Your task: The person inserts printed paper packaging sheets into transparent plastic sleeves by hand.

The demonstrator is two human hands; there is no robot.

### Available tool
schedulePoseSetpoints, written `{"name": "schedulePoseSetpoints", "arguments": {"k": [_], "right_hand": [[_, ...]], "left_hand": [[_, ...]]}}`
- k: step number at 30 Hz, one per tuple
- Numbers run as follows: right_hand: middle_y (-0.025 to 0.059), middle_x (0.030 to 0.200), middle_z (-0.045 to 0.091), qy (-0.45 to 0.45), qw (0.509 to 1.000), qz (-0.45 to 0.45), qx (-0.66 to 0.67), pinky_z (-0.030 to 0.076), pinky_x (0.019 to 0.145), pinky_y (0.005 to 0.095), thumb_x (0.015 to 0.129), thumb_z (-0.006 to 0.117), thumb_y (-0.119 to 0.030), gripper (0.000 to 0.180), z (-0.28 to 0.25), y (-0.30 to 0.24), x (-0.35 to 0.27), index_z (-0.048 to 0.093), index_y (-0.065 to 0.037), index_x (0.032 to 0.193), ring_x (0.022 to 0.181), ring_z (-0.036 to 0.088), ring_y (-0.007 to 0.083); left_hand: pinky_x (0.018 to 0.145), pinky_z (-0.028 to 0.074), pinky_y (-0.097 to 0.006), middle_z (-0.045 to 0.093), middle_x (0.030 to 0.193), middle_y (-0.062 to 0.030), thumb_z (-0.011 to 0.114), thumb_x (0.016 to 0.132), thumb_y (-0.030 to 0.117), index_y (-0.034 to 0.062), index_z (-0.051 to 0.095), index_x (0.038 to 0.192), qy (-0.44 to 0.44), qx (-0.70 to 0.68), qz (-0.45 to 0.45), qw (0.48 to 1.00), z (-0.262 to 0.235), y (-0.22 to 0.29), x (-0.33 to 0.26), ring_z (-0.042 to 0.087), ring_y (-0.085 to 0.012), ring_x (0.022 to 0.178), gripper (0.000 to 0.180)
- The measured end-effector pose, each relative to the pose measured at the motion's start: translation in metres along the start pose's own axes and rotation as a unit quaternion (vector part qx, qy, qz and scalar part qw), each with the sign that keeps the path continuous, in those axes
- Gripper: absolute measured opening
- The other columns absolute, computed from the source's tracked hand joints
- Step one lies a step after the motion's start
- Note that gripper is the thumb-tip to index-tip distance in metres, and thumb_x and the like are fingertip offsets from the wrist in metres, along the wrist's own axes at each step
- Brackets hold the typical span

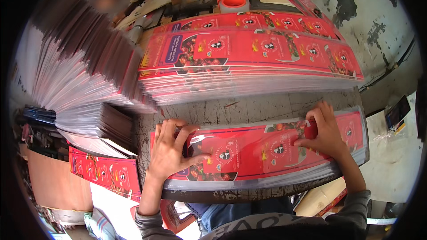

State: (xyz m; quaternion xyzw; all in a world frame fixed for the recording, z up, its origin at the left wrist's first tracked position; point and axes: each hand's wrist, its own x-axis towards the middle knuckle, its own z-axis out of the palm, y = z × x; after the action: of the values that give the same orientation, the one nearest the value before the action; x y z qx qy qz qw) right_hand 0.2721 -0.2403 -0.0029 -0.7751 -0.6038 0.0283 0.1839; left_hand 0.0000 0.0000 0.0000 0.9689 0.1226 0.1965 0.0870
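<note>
A stack of long red printed sheets with clear plastic margins lies along the near edge of the worktable. On its left part rests my left hand, fingers spread and bent toward the far edge, thumb stretched over the print. Toward the right end, my right hand lies with its fingers at the far edge and its thumb apart on the top sheet. Between the hands the glossy top layer looks slightly raised. Whether fingertips tuck under any sheet is hidden.
Beyond lies a thick stack of similar red sheets. Tall fanned piles of sheets lean at the left. A roll of red tape sits at the back. The scratched dark tabletop shows between the stacks; a peeling wall rises at right.
</note>
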Motion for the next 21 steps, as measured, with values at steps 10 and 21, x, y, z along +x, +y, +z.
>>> {"name": "schedulePoseSetpoints", "arguments": {"k": [10, 21], "right_hand": [[0.0081, 0.079, 0.048, 0.144, 0.987, -0.072, 0.029, 0.034, 0.068, 0.0367, 0.074, 0.065, -0.015, 0.021, 0.002, 0.006, 0.001, 0.048, -0.005, 0.08, 0.076, 0.046, 0.0269], [0.0117, 0.069, 0.051, 0.209, 0.974, -0.05, 0.076, 0.04, 0.058, 0.0322, 0.078, 0.06, -0.007, 0.01, -0.052, -0.004, 0.008, 0.053, 0.0, 0.076, 0.063, 0.05, 0.0261]], "left_hand": [[0.067, 0.037, -0.035, 0.052, 0.078, -0.0047, 0.065, 0.073, 0.017, 0.0048, 0.053, 0.077, 0.073, -0.009, 0.001, 0.997, -0.002, -0.008, 0.004, 0.051, -0.0242, 0.075, 0.018], [0.057, 0.041, -0.037, 0.052, 0.074, -0.0104, 0.064, 0.071, 0.003, 0.001, 0.054, 0.076, 0.192, -0.017, 0.017, 0.981, -0.042, 0.018, 0.019, 0.052, -0.0284, 0.069, 0.011]]}}
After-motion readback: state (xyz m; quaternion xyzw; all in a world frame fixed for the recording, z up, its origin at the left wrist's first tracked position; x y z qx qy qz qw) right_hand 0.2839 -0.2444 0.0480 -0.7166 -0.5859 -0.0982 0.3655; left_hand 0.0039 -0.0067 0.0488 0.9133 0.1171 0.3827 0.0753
